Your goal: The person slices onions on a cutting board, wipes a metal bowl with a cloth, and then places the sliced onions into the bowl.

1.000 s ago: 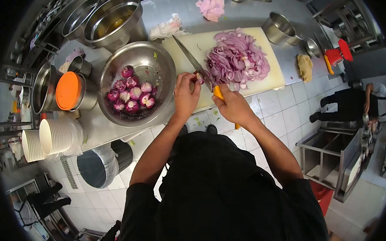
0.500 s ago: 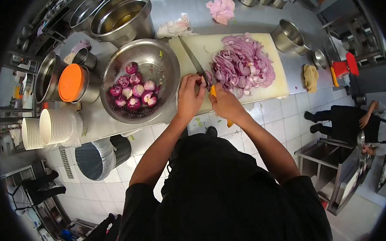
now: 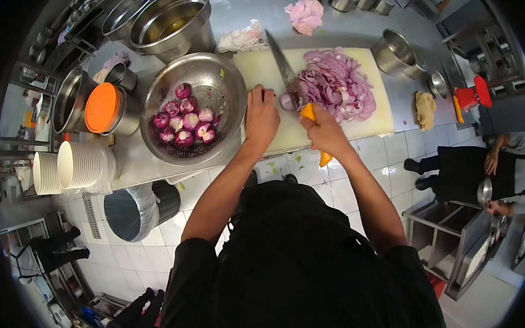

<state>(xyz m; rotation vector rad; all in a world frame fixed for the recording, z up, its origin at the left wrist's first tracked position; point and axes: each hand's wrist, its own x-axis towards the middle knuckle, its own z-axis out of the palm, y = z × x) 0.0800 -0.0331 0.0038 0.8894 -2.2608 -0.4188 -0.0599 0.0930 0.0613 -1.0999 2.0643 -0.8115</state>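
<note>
Cutting board [image 3: 256, 68] | right fingers [image 3: 315, 132] wrapped around knife [image 3: 288, 72] | left fingers [image 3: 254, 99] half-curled

Pretty bright and even in the middle, so the pile of thin-sliced purple onion [image 3: 338, 86] comes out fairly crisp. There's a pale sheen on the silver metal bench [image 3: 236, 11] and glossy white tiled floor [image 3: 392, 151]. The plain black cloth shirt [image 3: 303, 269] loses most detail, lower centre. Heavy fisheye: edges bend and go soft, corners drop to black.
</note>
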